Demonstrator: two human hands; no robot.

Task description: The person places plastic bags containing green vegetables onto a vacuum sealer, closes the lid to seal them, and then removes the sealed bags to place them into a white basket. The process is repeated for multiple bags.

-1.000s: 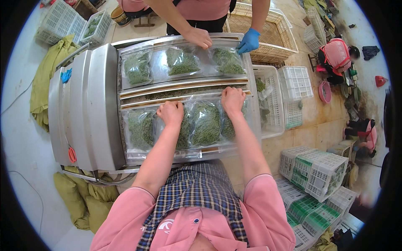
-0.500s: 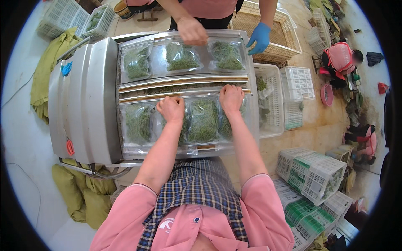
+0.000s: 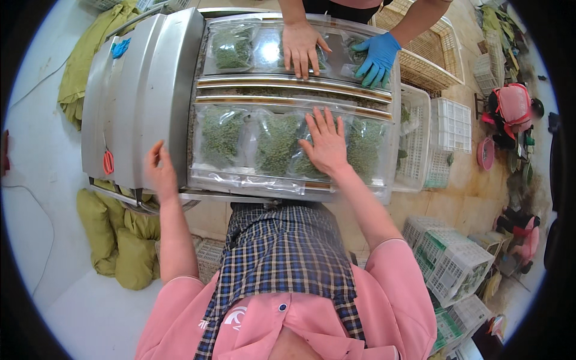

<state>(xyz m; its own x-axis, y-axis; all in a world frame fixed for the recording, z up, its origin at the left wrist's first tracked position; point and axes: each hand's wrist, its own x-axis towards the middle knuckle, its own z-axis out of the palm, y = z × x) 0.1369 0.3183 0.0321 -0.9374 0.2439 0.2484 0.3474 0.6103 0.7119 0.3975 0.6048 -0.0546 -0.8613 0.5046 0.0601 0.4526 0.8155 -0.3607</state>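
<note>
My right hand [image 3: 327, 144] lies flat, fingers spread, on one of several clear plastic bags in the near row of a steel vacuum sealing machine. Small green, grain-like produce fills these bags; one bag [image 3: 276, 141] lies left of that hand and another bag [image 3: 367, 144] right of it. My left hand [image 3: 161, 171] hovers by the near left corner of the machine, slightly blurred, its fingers loosely bent and apart with nothing seen in them. Across the machine, a co-worker's bare hand [image 3: 303, 48] and blue-gloved hand [image 3: 378, 59] press on bags in the far row.
The machine's steel lid [image 3: 141, 102] stands at the left, with red-handled scissors [image 3: 108, 162] and a blue glove [image 3: 120, 48] on it. Green sacks [image 3: 132, 258] lie below. White plastic crates [image 3: 451, 125] stand to the right, more crates [image 3: 450, 258] near right. Other people sit farther right.
My left hand has left the near row and moved left. My right hand has opened flat onto a bag. The co-worker's hands have come down on the far bags. The view has shifted.
</note>
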